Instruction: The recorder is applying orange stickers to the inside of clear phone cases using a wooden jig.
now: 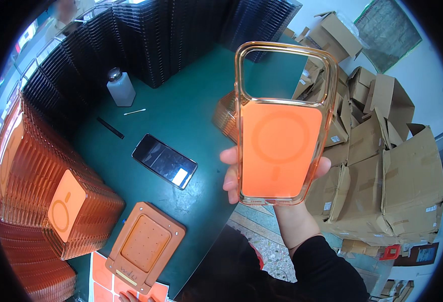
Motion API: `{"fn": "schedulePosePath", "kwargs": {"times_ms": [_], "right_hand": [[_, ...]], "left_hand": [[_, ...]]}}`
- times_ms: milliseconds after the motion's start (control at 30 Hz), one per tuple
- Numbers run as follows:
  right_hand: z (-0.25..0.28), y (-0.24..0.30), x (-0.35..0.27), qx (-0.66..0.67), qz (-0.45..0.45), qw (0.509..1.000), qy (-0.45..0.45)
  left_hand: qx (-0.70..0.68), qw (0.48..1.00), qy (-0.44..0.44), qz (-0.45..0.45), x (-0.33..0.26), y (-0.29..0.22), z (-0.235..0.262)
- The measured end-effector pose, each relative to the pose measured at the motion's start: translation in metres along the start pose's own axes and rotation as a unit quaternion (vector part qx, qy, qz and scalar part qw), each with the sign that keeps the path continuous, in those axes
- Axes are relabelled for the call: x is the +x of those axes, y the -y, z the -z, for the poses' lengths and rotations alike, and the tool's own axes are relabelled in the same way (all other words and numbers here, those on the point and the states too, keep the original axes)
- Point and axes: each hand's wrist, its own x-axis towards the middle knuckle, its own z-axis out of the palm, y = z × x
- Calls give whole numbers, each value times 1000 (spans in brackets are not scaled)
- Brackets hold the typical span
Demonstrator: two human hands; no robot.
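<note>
My right hand (229, 173) holds up a clear phone case (327, 151) with a gold-tinted rim. Its fingers wrap round the lower part from behind. An orange panel (282, 176) with a ring mark fills the case's back below the large camera opening. At the lower edge only the fingertips of my left hand (133, 298) show, apart and resting on a sheet of orange stickers (100, 269). Partly covering that sheet is a brown-orange fixture block (151, 241) with a recessed, dotted centre.
Stacked orange phone cases (95, 211) line the left, and another stack (225, 118) stands behind the held case. Tall dark stacks (136, 40) border the back. A smartphone (163, 160), white bottle (122, 89), cotton swab (135, 111) and black strip (110, 128) lie about. Cardboard boxes (362, 191) crowd the right.
</note>
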Motion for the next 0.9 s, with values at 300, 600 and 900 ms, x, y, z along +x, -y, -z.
{"fn": "schedulePosePath", "kwargs": {"times_ms": [300,600,900], "right_hand": [[-15,14,11,-187,5,977,-103],[35,63,23,-909,-98,277,-294],[58,66,1,-910,-172,315,-209]], "left_hand": [[-1,1000,17,12,-11,12,-4],[-51,998,18,41,-15,12,-10],[-119,988,52,77,-13,-3,22]]}}
